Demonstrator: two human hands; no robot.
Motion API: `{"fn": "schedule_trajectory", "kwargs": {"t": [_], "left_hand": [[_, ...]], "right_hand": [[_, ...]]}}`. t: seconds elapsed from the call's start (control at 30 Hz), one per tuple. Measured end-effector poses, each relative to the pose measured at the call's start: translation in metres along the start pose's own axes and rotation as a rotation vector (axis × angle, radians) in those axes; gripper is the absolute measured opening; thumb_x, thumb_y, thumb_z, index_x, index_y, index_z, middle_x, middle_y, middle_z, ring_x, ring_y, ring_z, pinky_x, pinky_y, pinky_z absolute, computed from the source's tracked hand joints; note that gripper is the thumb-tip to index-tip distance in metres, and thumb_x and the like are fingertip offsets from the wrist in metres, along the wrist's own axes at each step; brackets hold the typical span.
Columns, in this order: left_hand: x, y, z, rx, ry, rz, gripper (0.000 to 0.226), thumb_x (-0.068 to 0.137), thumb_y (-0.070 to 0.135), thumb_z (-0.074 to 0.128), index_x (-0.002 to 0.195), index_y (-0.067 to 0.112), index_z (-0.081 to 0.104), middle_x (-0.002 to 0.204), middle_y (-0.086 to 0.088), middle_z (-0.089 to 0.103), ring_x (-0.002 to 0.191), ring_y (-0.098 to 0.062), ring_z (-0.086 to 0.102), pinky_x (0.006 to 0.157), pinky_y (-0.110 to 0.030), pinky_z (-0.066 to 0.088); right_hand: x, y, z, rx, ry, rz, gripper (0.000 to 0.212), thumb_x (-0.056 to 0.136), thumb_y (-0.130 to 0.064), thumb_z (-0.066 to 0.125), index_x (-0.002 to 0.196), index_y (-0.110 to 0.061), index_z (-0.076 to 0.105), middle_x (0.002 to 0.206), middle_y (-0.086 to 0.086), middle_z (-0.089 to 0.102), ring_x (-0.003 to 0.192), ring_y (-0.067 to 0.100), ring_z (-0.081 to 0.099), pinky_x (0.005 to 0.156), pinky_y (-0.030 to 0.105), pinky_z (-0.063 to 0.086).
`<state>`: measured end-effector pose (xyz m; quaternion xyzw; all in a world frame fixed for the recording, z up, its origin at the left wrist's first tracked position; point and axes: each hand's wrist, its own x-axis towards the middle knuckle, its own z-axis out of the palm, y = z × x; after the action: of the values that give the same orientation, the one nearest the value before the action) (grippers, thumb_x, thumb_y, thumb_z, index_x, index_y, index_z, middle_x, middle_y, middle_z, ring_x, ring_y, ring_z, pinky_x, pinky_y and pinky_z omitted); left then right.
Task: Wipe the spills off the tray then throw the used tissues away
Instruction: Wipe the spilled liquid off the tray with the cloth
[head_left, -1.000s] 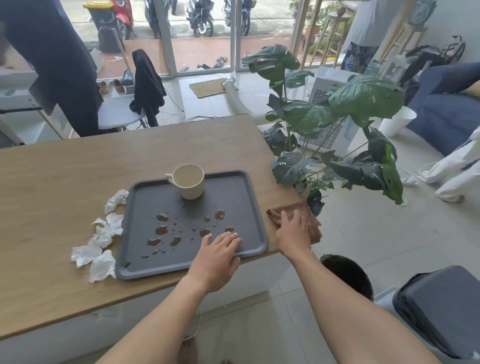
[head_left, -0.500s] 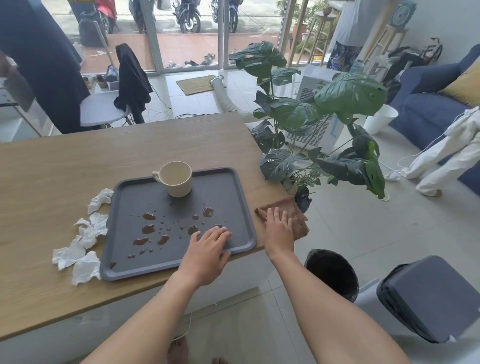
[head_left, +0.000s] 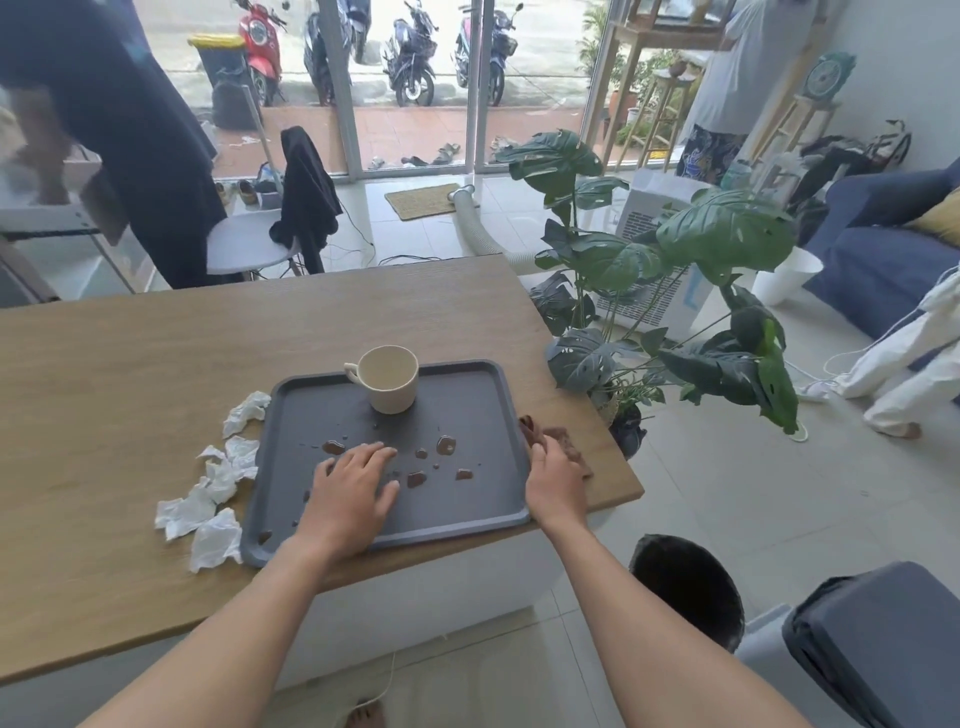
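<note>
A dark grey tray (head_left: 467, 395) lies on the wooden table (head_left: 130, 374) near its front right corner. Brown spills (head_left: 445, 445) dot the tray's middle, and a cream cup (head_left: 389, 379) stands at its far side. Several crumpled white tissues (head_left: 218, 483) lie on the table just left of the tray. My left hand (head_left: 353, 488) rests flat on the tray with fingers spread, covering some of the spills. At the tray's right edge my right hand (head_left: 553, 483) grips a bunched brown cloth (head_left: 563, 439).
A black bin (head_left: 685, 592) stands on the floor below the table's right corner, beside a grey padded object (head_left: 878, 639). A large leafy plant (head_left: 675, 291) rises just right of the table. People stand farther back.
My left hand slid from the tray's front rim farther in, onto the spills. My right hand, flat on the cloth before, has curled its fingers and bunched the cloth against the tray's edge.
</note>
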<state>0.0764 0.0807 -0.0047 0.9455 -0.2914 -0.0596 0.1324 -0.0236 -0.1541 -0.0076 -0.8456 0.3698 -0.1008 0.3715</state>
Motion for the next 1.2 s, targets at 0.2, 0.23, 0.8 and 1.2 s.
{"fn": "schedule_trajectory", "kwargs": {"t": [0.2, 0.23, 0.8, 1.2], "left_hand": [[-0.008, -0.045, -0.013, 0.034, 0.059, -0.108, 0.044, 0.095, 0.037, 0.046, 0.138, 0.027, 0.043, 0.145, 0.006, 0.043, 0.137, -0.014, 0.034, 0.111, -0.043, 0.024], [-0.010, -0.052, -0.014, 0.038, 0.071, -0.131, 0.044, 0.095, 0.036, 0.047, 0.137, 0.026, 0.044, 0.144, 0.005, 0.044, 0.136, -0.016, 0.034, 0.111, -0.045, 0.025], [-0.018, -0.114, -0.019, 0.079, 0.245, -0.461, 0.027, 0.093, 0.027, 0.042, 0.105, 0.015, 0.063, 0.107, -0.006, 0.062, 0.103, -0.025, 0.053, 0.084, -0.043, 0.033], [-0.004, -0.142, -0.031, 0.023, 0.312, -0.421, 0.037, 0.092, 0.025, 0.050, 0.127, 0.011, 0.053, 0.126, -0.013, 0.055, 0.118, -0.031, 0.047, 0.101, -0.051, 0.027]], "right_hand": [[-0.021, -0.008, 0.033, -0.047, 0.020, -0.051, 0.036, 0.102, -0.026, 0.028, 0.132, -0.015, 0.045, 0.137, 0.014, 0.051, 0.126, 0.034, 0.045, 0.098, 0.043, 0.041], [-0.023, -0.009, 0.036, -0.079, 0.021, -0.052, 0.039, 0.103, -0.026, 0.027, 0.136, -0.013, 0.042, 0.146, 0.012, 0.041, 0.135, 0.031, 0.035, 0.108, 0.043, 0.033], [-0.039, -0.025, 0.066, -0.390, 0.030, -0.123, 0.044, 0.103, -0.024, 0.024, 0.138, -0.008, 0.043, 0.148, 0.014, 0.038, 0.143, 0.026, 0.023, 0.119, 0.041, 0.006], [-0.068, -0.057, 0.091, -0.232, -0.061, -0.092, 0.044, 0.103, -0.027, 0.023, 0.142, -0.012, 0.038, 0.151, 0.008, 0.035, 0.143, 0.022, 0.021, 0.119, 0.037, 0.010]]}}
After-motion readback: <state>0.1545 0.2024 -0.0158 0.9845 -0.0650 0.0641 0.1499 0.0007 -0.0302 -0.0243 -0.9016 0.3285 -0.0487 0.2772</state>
